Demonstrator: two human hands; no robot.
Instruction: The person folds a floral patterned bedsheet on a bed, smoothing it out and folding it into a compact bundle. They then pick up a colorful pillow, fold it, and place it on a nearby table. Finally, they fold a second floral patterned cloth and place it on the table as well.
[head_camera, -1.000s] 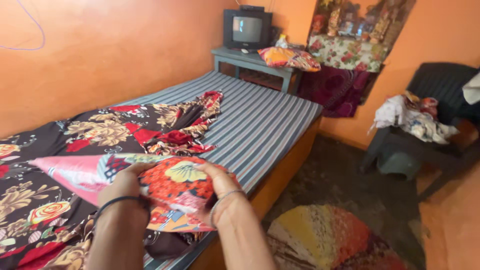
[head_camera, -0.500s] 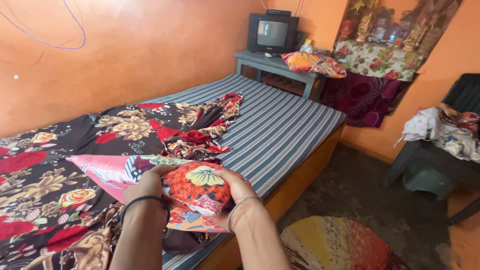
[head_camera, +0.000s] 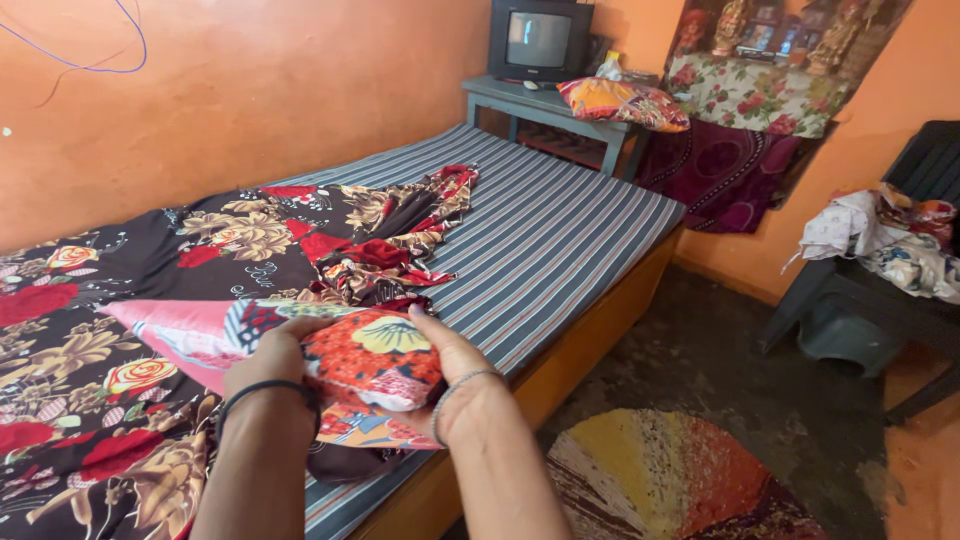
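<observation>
Red-flowered pillow (head_camera: 375, 360) at the bed's near edge, both hands clamped on it: left hand (head_camera: 268, 362), right hand (head_camera: 452, 375), fingertips partly buried in cloth. Beyond, a dark floral sheet (head_camera: 200, 250) bunches over the striped mattress (head_camera: 540, 230); far off, a television (head_camera: 538, 40).

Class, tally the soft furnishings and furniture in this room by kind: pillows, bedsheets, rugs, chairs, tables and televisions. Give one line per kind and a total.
Pillows: 2, one held by the left hand and right hand, one on the table
Bedsheets: 1
Rugs: 1
Chairs: 1
Tables: 1
Televisions: 1
Total: 7
</observation>
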